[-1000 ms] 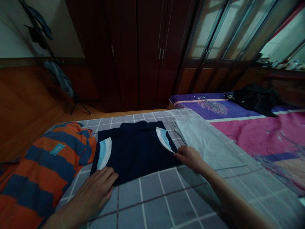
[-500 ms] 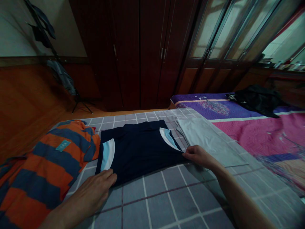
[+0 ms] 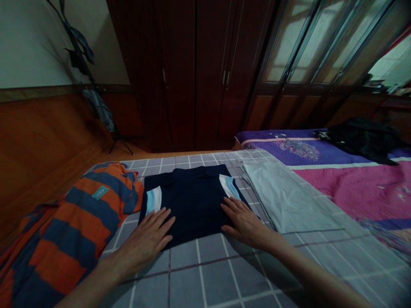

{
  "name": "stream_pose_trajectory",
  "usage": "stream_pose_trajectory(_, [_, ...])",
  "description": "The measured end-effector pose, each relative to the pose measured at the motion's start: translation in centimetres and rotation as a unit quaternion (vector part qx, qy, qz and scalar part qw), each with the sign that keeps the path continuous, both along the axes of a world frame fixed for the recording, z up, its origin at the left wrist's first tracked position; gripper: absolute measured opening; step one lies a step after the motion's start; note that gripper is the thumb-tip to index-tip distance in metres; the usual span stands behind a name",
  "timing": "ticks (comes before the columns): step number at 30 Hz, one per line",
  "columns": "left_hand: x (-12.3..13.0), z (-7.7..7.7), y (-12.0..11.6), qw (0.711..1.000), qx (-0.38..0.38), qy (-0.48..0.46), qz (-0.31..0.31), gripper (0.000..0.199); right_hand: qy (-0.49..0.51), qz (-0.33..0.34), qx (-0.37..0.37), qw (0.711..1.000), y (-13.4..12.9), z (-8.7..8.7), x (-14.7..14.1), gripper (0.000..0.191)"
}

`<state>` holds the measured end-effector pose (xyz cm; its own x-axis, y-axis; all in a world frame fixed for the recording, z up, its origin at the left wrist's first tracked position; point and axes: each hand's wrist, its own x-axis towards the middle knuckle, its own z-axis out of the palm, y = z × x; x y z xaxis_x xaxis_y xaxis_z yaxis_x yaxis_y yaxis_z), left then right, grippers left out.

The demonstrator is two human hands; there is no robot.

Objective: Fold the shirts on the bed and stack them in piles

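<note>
Orange-striped garment (image 3: pixel 86 209): left of navy garment (image 3: pixel 195 201)
Grey cloth (image 3: pixel 289 196): right of it
Left hand (image 3: pixel 146 235): spread — touching it
Right hand (image 3: pixel 243 220): spread — touching it

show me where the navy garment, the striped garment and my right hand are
Navy garment (image 3: pixel 196 200), head view: its dark middle.
Striped garment (image 3: pixel 81 223), head view: an orange stripe.
Right hand (image 3: pixel 244 220), head view: its back.
</note>
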<state>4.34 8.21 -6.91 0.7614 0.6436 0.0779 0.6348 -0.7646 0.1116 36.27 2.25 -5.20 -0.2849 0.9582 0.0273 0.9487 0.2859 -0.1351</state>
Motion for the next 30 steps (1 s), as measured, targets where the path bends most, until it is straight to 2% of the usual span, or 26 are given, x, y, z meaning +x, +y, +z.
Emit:
stream_pose_trajectory(4, [3.7, 0.7, 0.2, 0.999, 0.016, -0.032, -0.029, 0.048, 0.013, 0.015, 0.053, 0.998, 1.8, 1.1, -3.2, 0.057])
stream_pose_trajectory(6, [5.8, 0.4, 0.7, 0.999, 0.009, -0.032, -0.024, 0.057, 0.017, 0.041, 0.068, 0.997, 2.9, 0.6, -4.9, 0.055])
stream_pose_trajectory(8, [6.9, -0.3, 1.4, 1.0, -0.013, -0.014, -0.007, 0.066, 0.016, 0.055, 0.06, 0.997, 3.8, -0.7, -5.6, 0.058])
stream_pose_trajectory(11, [6.2, -1.4, 1.9, 0.999, -0.044, 0.004, 0.009, 0.071, -0.002, 0.025, 0.056, 0.998, 4.1, -2.5, -4.0, 0.065])
stream_pose_trajectory(13, [5.0, -1.3, 2.3, 0.998, -0.053, 0.017, 0.014, 0.073, -0.021, -0.01, 0.064, 0.998, 4.0, -2.9, -2.0, 0.065])
stream_pose_trajectory(15, [4.0, -0.5, 3.0, 0.998, -0.049, 0.034, 0.019, 0.075, -0.038, -0.038, 0.072, 0.996, 4.0, -2.3, -0.4, 0.063])
stream_pose_trajectory(17, [3.6, 0.5, 4.6, 0.998, -0.025, 0.042, 0.028, 0.075, -0.042, -0.044, 0.086, 0.994, 4.8, -1.2, 0.0, 0.063])
stream_pose_trajectory(19, [3.9, 1.3, 6.7, 0.998, 0.008, 0.034, 0.043, 0.07, -0.033, -0.022, 0.107, 0.994, 6.2, 0.0, -0.8, 0.065])
stream_pose_trajectory(21, [4.5, 1.3, 9.0, 0.998, 0.022, 0.024, 0.056, 0.067, -0.021, 0.014, 0.119, 0.993, 8.3, 0.6, -1.9, 0.065])
stream_pose_trajectory(23, [5.0, 0.6, 10.8, 0.997, 0.014, 0.022, 0.066, 0.065, -0.017, 0.037, 0.107, 0.993, 10.6, 0.5, -2.7, 0.066])
stream_pose_trajectory(25, [5.1, -0.6, 11.9, 0.997, 0.001, 0.023, 0.079, 0.064, -0.019, 0.034, 0.083, 0.996, 12.5, -0.5, -2.6, 0.065])
stream_pose_trajectory(28, [4.4, -2.2, 12.5, 0.995, -0.008, 0.014, 0.1, 0.066, -0.019, -0.01, 0.063, 0.998, 14.4, -2.5, -1.4, 0.069])
stream_pose_trajectory(30, [3.9, -2.6, 12.6, 0.994, -0.012, 0.004, 0.106, 0.067, -0.018, -0.038, 0.06, 0.997, 14.9, -3.6, -0.7, 0.074])
